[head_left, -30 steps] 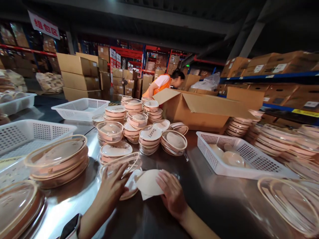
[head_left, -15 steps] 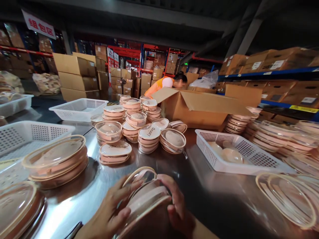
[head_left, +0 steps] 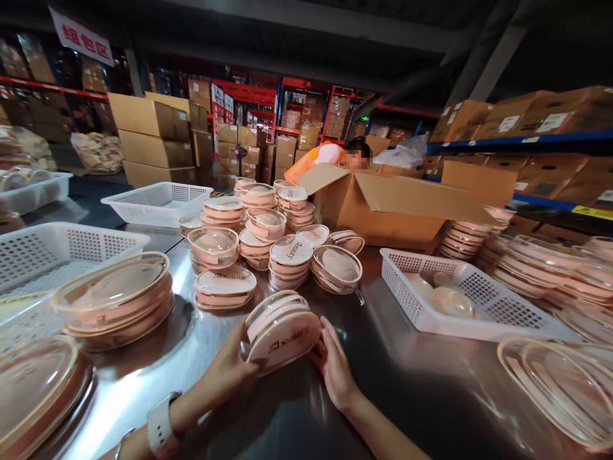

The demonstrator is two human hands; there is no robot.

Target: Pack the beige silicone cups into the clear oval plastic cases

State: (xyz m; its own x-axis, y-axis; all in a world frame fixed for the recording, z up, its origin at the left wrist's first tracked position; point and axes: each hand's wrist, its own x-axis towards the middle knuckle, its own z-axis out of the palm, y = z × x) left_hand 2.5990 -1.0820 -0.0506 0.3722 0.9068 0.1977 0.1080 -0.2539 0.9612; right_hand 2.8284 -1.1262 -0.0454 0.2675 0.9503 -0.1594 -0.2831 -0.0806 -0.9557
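From the head camera, both hands meet low in the middle of the picture over a shiny metal counter [head_left: 421, 390]. The left hand [head_left: 228, 369] and the right hand [head_left: 334, 364] hold a small stack of round pink dishes [head_left: 281, 329] between them, one hand on each side. The stack is tilted, its top face turned toward the camera, and that face carries dark lettering (too slanted to read with any certainty). The left grip is curled around the stack's left edge, fingers pressed against it; the right grip lies flatter, with fingers spread along the lower right edge. A pale watch [head_left: 159, 427] sits on the left wrist.

Just behind the held stack stands a crowd of similar dish stacks [head_left: 268, 239], some with clear lids. A larger pile of lidded oval dishes [head_left: 115, 299] rests to the left, and another [head_left: 33, 390] sits at the bottom left corner. White plastic baskets stand about: one at the right [head_left: 472, 316] with pale bowls inside, one at the far left [head_left: 57, 249], one further back [head_left: 156, 203].

Beyond the stacks, an open cardboard box [head_left: 383, 207] rests on the counter, and a person in an orange vest [head_left: 318, 160] bends behind it. More stacks of dishes [head_left: 536, 268] line the right side, under shelves of cartons [head_left: 522, 118].
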